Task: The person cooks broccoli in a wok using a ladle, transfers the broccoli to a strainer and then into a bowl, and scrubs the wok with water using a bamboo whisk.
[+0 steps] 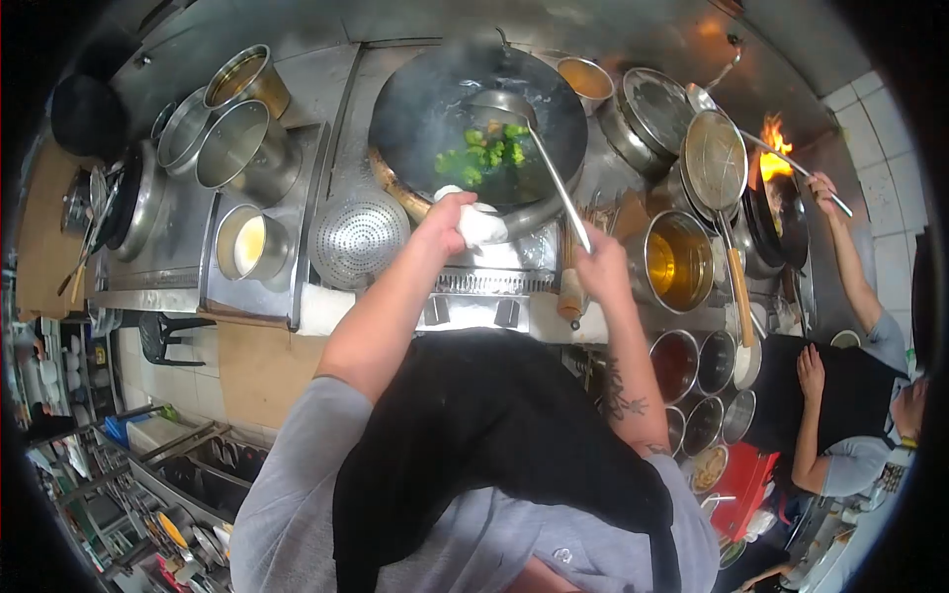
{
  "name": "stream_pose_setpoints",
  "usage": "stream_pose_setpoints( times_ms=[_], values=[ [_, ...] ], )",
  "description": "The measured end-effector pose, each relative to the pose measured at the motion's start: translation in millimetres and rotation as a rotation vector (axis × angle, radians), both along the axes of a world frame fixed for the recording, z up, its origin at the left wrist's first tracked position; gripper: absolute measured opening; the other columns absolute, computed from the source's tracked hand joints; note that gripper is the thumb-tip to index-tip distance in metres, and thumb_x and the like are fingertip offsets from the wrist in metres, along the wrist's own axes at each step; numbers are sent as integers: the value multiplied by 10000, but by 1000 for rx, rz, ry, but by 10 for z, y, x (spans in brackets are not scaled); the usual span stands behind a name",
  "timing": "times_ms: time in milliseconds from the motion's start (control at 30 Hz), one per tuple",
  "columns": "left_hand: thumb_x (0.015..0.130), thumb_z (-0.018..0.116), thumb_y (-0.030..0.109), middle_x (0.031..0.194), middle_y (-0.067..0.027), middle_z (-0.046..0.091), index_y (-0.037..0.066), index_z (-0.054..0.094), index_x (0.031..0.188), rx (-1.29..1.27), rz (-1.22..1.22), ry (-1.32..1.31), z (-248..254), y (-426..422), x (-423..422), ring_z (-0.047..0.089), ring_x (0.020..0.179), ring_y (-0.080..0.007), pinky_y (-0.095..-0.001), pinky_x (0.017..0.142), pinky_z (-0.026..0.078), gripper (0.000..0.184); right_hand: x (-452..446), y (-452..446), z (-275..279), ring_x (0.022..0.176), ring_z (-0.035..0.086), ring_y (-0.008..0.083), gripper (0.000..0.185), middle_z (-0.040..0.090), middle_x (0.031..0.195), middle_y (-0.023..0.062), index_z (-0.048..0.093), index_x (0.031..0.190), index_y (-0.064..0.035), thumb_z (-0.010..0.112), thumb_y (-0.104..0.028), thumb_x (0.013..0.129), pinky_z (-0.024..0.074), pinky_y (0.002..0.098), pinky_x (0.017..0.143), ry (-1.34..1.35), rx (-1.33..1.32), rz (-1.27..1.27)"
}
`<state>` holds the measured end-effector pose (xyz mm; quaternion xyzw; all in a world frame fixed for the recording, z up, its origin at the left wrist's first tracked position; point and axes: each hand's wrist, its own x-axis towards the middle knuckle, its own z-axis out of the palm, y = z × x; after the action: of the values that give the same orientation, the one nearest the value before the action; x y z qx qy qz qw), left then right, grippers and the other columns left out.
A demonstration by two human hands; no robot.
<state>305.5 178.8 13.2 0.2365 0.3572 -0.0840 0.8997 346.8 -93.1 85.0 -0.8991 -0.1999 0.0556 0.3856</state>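
Note:
A large dark wok (415, 109) sits on the stove, with steam rising from it. Green broccoli (481, 156) lies in liquid in its middle, with a few orange pieces. My left hand (450, 225) is closed on a white cloth (480, 227) at the wok's near rim. The handle of a metal ladle (504, 104) is gripped in my right hand (601, 265), right of the wok; the ladle's bowl is over the wok, above the broccoli. A perforated metal strainer (358, 237) rests left of my left hand.
Metal pots (252, 148) stand at the left. On the right are a pot of yellow oil (678, 262), a mesh skimmer (716, 163) with a wooden handle and several containers (704, 425). At far right, a co-worker (840, 390) holds a ladle near a flaming wok (781, 212).

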Motion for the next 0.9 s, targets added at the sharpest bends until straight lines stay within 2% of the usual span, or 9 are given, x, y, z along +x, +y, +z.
stream_pose_setpoints(
  times_ms=[100, 267, 333, 500, 600, 667, 733, 800, 900],
  values=[
    [929, 444, 102, 1117, -247, 604, -87, 451, 1184, -10, 17, -51, -238, -57, 47, 652, 964, -428, -576, 818, 563, 318, -10, -230, 478, 906, 674, 373, 400, 680, 967, 244, 628, 1210, -31, 602, -116, 820, 515, 403, 810, 180, -137, 78],
    [931, 394, 55, 1072, -255, 605, -75, 430, 1154, 108, 89, -54, 456, -579, -693, 655, 944, -429, -595, 819, 574, 261, -247, -778, 1401, 1002, 668, 351, 434, 678, 1051, 234, 617, 1240, -21, 658, -73, 811, 493, 381, 884, 127, -344, 286],
    [934, 386, 56, 1081, -266, 600, -69, 430, 1139, 54, 112, -40, 418, -631, -722, 653, 943, -441, -604, 811, 574, 244, -290, -725, 1638, 1011, 658, 358, 433, 668, 1047, 244, 616, 1243, -29, 643, -68, 813, 491, 387, 888, 220, -425, 285],
    [914, 445, 88, 995, -233, 635, -62, 490, 1058, 18, 70, -6, 204, -449, -335, 676, 890, -401, -550, 756, 595, 214, -57, -43, 973, 980, 662, 369, 481, 671, 1007, 252, 590, 1290, -68, 602, -75, 809, 502, 396, 872, 107, -469, 191],
    [915, 444, 87, 1027, -220, 647, -54, 518, 1105, 87, -7, 17, 364, -614, -776, 682, 904, -371, -535, 777, 590, 247, -176, 190, 345, 1087, 619, 381, 516, 643, 1137, 258, 557, 1341, -72, 593, -76, 827, 479, 399, 950, 76, -391, 50],
    [887, 473, 42, 1141, -201, 621, -11, 520, 1181, 50, -1, -54, 105, -779, -1254, 659, 1003, -375, -543, 845, 572, 302, -236, 20, 219, 1047, 636, 369, 560, 653, 1131, 226, 561, 1350, -127, 568, -73, 793, 486, 452, 940, -24, -285, 84],
    [887, 482, 43, 1164, -209, 620, -14, 521, 1194, 256, 125, -171, 117, -952, -1474, 649, 1036, -378, -530, 860, 569, 315, -247, -189, 556, 1055, 636, 366, 542, 658, 1120, 226, 578, 1331, -117, 586, -76, 791, 486, 444, 938, 23, -396, 102],
    [885, 485, 46, 1129, -233, 612, -43, 482, 1168, -23, 22, 51, 367, -796, -1375, 644, 1013, -414, -557, 835, 570, 297, -294, -194, 1089, 1044, 642, 358, 501, 673, 1076, 225, 615, 1290, -117, 597, -85, 790, 488, 436, 928, 217, -523, 80],
    [872, 456, 33, 1033, -265, 602, -81, 453, 1083, 52, 78, -51, 341, -667, -1022, 656, 899, -418, -567, 783, 582, 240, -255, -325, 1194, 961, 656, 364, 463, 674, 1001, 235, 641, 1247, -113, 607, -83, 787, 500, 422, 876, 62, -535, 251]
  ],
)
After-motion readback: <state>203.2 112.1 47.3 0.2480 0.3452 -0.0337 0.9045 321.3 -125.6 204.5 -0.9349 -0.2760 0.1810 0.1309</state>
